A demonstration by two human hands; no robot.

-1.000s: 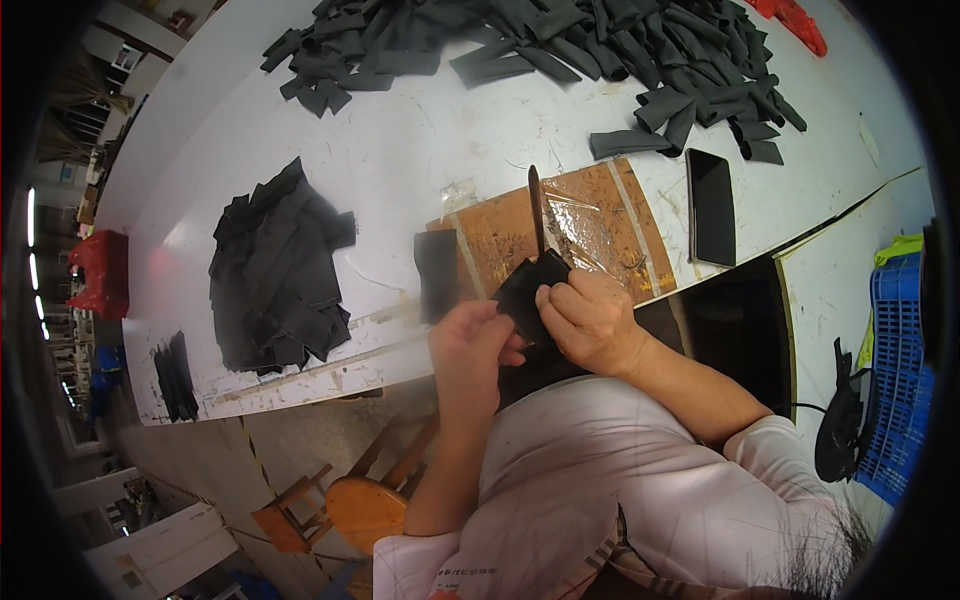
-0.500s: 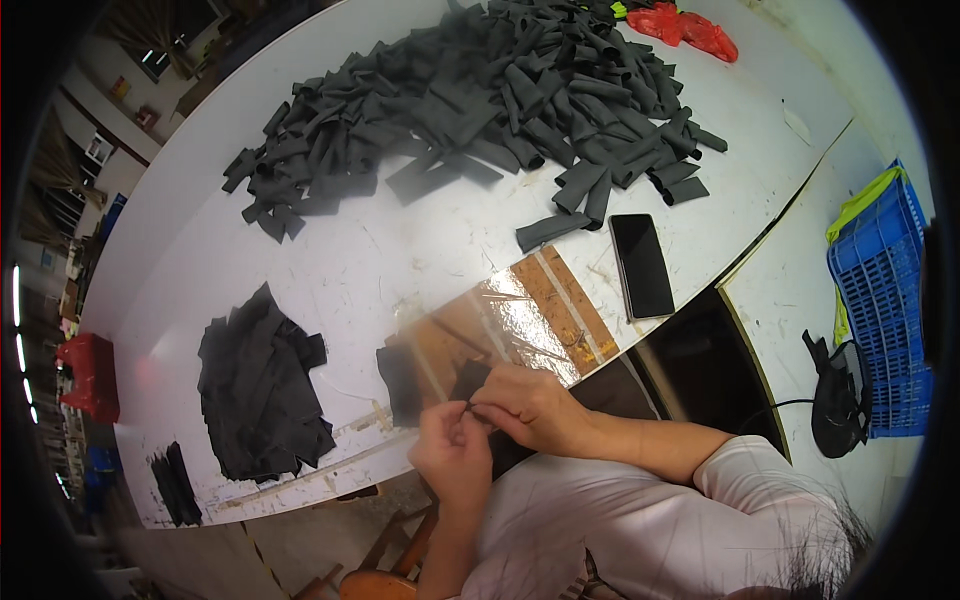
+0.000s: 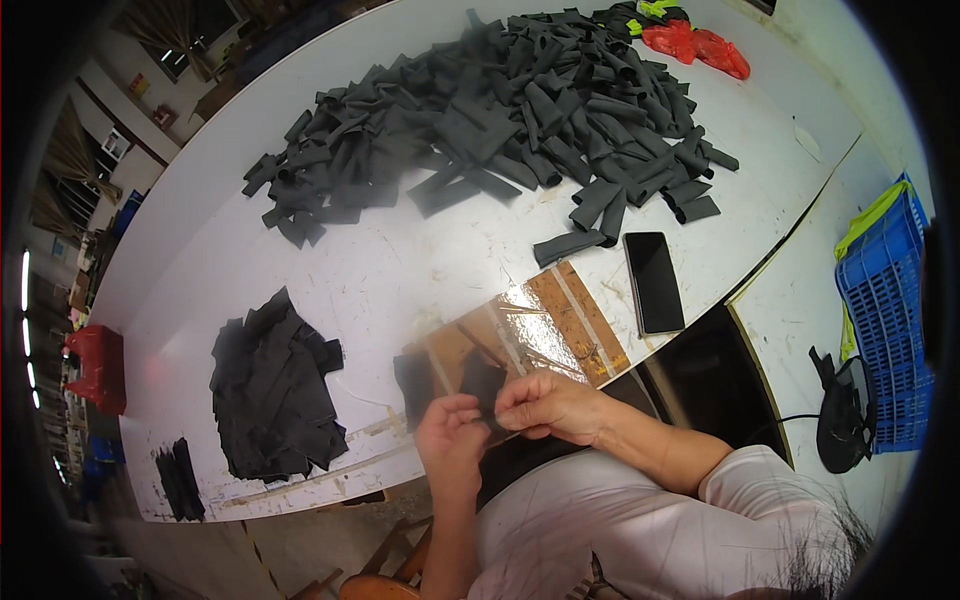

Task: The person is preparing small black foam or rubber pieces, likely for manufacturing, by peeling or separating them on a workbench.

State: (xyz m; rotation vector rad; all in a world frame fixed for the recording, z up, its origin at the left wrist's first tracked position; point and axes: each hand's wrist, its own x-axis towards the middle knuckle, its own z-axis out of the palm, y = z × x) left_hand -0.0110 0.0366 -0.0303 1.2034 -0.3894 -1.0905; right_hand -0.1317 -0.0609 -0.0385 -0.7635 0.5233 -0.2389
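Close together at the table's near edge, my left hand (image 3: 453,437) and my right hand (image 3: 550,406) both have curled, pinched fingers. Whatever the fingertips grip is too small or too hidden to make out. A dark fabric piece (image 3: 483,373) lies just beyond and between the hands, its lower end partly covered by them. Left of it, another dark fabric piece (image 3: 413,386) overlaps the edge of a brown board (image 3: 560,310) with shiny clear tape across it. The board rests on the white table (image 3: 400,290).
A stack of flat dark fabric pieces (image 3: 275,390) lies left, beside a small dark bundle (image 3: 180,480). Across the far side spreads a large heap of dark fabric tubes (image 3: 490,120). A phone (image 3: 654,283), red plastic bags (image 3: 695,48) and a blue crate (image 3: 885,310) are at right.
My hands, which met at the fingertips, have come slightly apart. More of the dark fabric piece beyond them shows. The whole view has shifted a little.
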